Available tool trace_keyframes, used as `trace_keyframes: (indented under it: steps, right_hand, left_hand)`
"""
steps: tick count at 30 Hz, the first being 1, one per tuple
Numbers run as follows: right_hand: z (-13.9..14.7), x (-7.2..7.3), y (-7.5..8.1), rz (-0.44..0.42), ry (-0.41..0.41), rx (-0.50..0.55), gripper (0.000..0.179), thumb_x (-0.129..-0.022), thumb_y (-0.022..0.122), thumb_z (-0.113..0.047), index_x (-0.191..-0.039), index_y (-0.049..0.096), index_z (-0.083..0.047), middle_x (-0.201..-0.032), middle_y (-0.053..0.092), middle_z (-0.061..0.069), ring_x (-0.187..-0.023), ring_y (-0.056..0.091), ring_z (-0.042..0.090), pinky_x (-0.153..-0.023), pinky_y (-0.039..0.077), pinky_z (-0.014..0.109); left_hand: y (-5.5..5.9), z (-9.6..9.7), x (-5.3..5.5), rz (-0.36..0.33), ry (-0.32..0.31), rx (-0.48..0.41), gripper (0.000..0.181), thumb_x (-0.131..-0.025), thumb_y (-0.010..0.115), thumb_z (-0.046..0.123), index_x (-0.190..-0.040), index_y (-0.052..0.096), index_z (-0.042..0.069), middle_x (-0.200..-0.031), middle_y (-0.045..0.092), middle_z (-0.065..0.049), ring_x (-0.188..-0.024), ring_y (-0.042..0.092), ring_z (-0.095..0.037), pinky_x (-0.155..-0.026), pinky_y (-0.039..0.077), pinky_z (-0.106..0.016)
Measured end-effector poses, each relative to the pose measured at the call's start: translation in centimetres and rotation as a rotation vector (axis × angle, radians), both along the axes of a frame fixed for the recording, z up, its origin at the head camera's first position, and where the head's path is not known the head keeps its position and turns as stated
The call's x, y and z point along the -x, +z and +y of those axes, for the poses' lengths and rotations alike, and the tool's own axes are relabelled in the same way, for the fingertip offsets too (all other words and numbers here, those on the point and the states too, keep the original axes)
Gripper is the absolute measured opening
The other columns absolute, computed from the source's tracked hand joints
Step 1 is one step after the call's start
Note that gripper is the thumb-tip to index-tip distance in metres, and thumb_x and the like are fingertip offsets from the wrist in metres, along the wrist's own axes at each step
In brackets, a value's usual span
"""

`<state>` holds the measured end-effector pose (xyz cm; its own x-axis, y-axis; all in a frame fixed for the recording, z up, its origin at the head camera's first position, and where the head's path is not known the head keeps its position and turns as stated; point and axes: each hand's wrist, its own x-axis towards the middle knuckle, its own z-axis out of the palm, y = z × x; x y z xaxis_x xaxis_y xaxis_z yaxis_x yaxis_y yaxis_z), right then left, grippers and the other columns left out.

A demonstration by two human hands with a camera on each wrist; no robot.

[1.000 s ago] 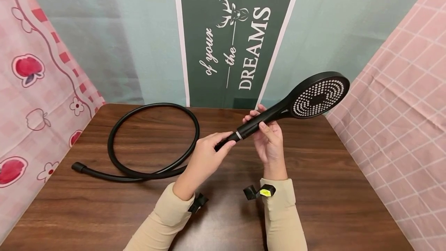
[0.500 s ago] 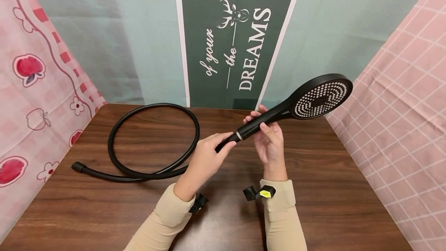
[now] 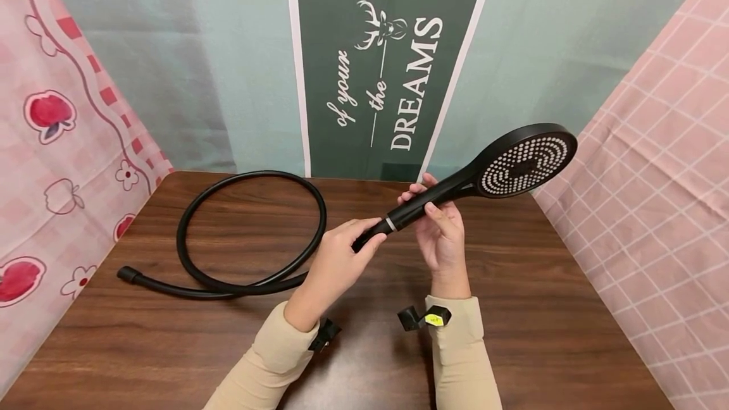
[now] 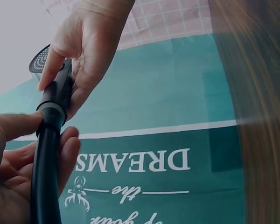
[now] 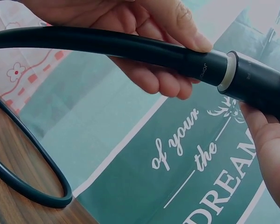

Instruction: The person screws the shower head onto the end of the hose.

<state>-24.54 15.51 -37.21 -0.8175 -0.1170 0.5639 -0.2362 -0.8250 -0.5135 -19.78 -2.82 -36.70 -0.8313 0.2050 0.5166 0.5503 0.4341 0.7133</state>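
Frame right: black, white-dotted shower head [image 3: 501, 164], clamped in fingers of right hand [image 3: 442, 240]. Looped frame left: black hose [image 3: 250, 289], pinched at centre by fingers of left hand [image 3: 340, 259].

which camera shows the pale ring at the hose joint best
The right wrist view, where the pale ring sits large and uncovered between hose and handle. The head view shows it as a small light stripe; the left wrist view as a duller grey band.

Beige sleeves [image 3: 464, 350], black wrist cameras [image 3: 407, 319] — yellow label [image 3: 435, 320]
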Motion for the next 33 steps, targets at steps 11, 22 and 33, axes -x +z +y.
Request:
trace_keyframes:
  steps: [11, 22, 33]
  right_hand:
    - [-0.25, 0.00, -0.03, -0.003, 0.019, -0.007, 0.035, -0.100, 0.051, 0.003, -0.134, 0.053, 0.001, -0.116, 0.068, 0.016, -0.108, 0.068, 0.027, -0.102, 0.051, 0.036]
    - [-0.27, 0.01, -0.33, -0.021, 0.016, -0.025, 0.036, -0.100, 0.050, 0.004, -0.136, 0.052, 0.001, -0.117, 0.068, 0.015, -0.107, 0.069, 0.026, -0.102, 0.051, 0.036]
    - [-0.29, 0.24, -0.32, -0.013, 0.016, -0.036, 0.037, -0.098, 0.054, 0.003, -0.135, 0.051, 0.002, -0.116, 0.068, 0.015, -0.106, 0.069, 0.025, -0.102, 0.050, 0.036]
  left_hand:
    - [0.24, -0.41, -0.01, -0.073, -0.018, -0.004, 0.028, -0.096, 0.067, 0.021, -0.121, 0.070, 0.009, -0.097, 0.070, -0.002, -0.075, 0.058, -0.009, -0.065, 0.049, -0.023]
    - [0.33, -0.44, -0.19, -0.083, -0.012, -0.017, 0.027, -0.095, 0.069, 0.019, -0.120, 0.071, 0.009, -0.096, 0.070, -0.003, -0.073, 0.057, -0.010, -0.065, 0.048, -0.022]
    - [0.20, -0.47, 0.03, -0.070, -0.006, -0.019, 0.026, -0.094, 0.070, 0.018, -0.119, 0.072, 0.010, -0.095, 0.070, -0.003, -0.073, 0.056, -0.009, -0.065, 0.048, -0.022]
